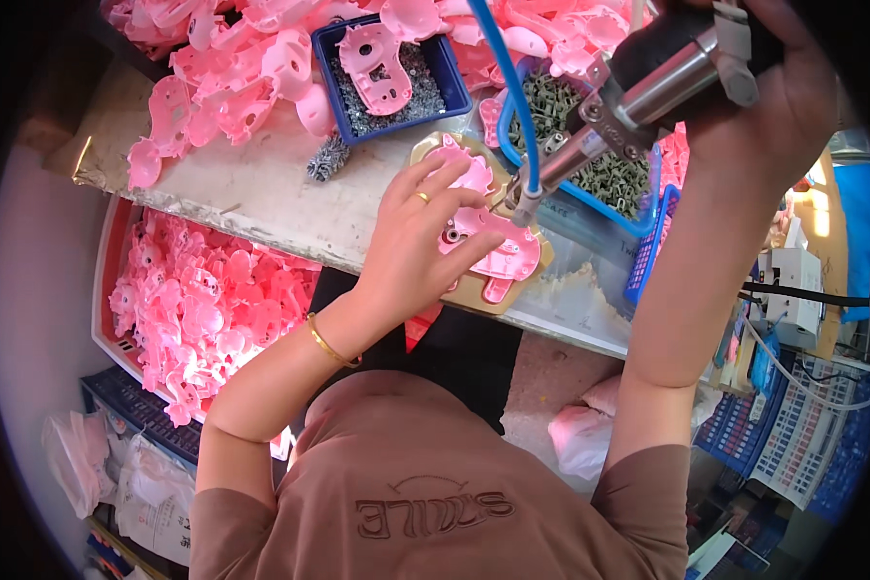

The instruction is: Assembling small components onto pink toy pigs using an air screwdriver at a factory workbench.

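A tan holding block (543,269) lies at the front edge of the bench with pink plastic shell halves (514,259) set in it. My left hand (418,227) rests over the shells, fingers stretched and apart, thumb and forefinger on either side of the tool's tip. My right hand (778,111) is wrapped round a metal power screwdriver (669,89), held tilted with its tip down at the shells. A blue air hose (512,87) runs down to the screwdriver's nose. My left fingers and the tool's nose partly hide the shells.
Pink shells (251,82) are heaped along the back. A dark blue bin (391,127) holds small screws and a shell; a blue-rimmed tray (638,228) holds small metal parts. A red-and-white crate (106,314) of pink parts stands below left. A white device (793,290) with cables is right.
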### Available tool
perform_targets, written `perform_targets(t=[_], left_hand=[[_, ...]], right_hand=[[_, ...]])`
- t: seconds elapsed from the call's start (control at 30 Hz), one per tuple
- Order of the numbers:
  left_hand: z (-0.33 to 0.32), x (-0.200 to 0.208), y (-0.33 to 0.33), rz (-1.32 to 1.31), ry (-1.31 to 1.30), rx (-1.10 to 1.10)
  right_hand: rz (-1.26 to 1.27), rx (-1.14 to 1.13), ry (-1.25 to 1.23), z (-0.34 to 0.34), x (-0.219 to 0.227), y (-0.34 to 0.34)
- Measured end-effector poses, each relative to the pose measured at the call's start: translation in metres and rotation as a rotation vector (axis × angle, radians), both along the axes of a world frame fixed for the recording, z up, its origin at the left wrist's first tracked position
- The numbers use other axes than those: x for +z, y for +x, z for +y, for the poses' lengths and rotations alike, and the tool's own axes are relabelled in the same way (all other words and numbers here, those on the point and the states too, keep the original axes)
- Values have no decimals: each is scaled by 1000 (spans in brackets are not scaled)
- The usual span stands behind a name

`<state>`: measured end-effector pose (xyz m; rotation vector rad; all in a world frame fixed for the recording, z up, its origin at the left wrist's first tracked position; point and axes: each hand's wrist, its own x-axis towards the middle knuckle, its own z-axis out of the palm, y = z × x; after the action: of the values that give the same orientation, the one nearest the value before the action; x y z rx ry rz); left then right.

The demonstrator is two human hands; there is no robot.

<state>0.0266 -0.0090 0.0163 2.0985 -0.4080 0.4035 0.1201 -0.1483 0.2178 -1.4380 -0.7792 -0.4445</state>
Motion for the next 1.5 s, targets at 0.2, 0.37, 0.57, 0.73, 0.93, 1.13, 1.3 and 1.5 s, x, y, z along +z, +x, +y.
perform_targets(t=[0.2, 0.37, 0.57, 0.73, 0.93, 1.13, 1.3, 1.5], left_hand=[[-3, 2, 3, -23, -2, -56], [-1, 3, 7, -138, 133, -59], [7, 4, 8, -254, 361, -127], [22, 1, -4, -150, 336, -48], [22, -7, -9, -90, 404, -57], [25, -7, -13, -46, 431, -91], [17, -7, -14, -45, 435, -71], [19, -7, -19, -213, 407, -202]], right_hand=[[22, 54, -7, -12, -3, -3], [89, 14, 8, -15, -7, -7], [171, -35, 28, -10, -13, -18], [245, -69, 50, 9, -24, -24], [345, -84, 101, 17, -28, -35], [370, -4, 201, 27, -48, -46], [364, 37, 274, 8, -52, -39], [-93, 64, 225, -12, -14, 30]])
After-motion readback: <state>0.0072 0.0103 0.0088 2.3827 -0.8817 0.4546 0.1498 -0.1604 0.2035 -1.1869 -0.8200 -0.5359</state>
